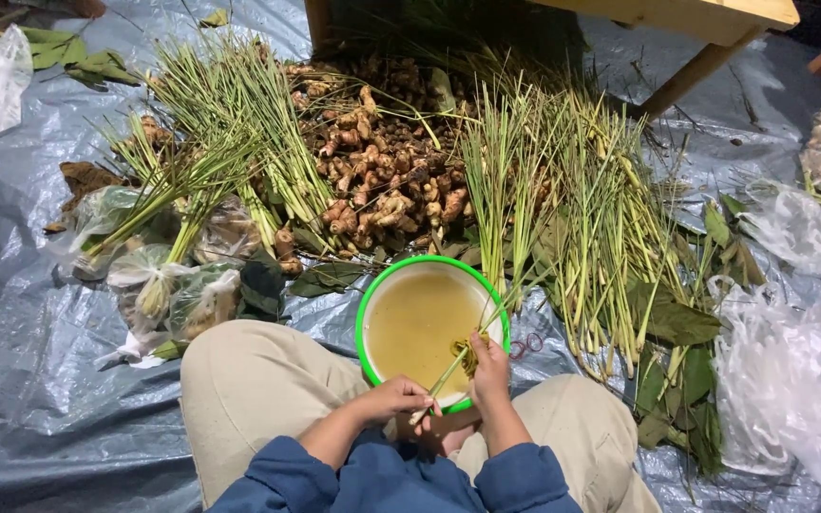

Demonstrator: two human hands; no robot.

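Hands, two, at lower centre: left hand point(399, 397) and right hand point(489, 369) both clamped on one stalk point(450, 370) over one bowl point(369, 313).

My blue sleeves are pushed up my forearms, leaving my left hand point(393, 397) and right hand point(489, 369) bare; beneath them, beige trousers cover my knees.

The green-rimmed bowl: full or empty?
Nearly full: murky yellowish liquid fills the green-rimmed bowl almost to its rim.
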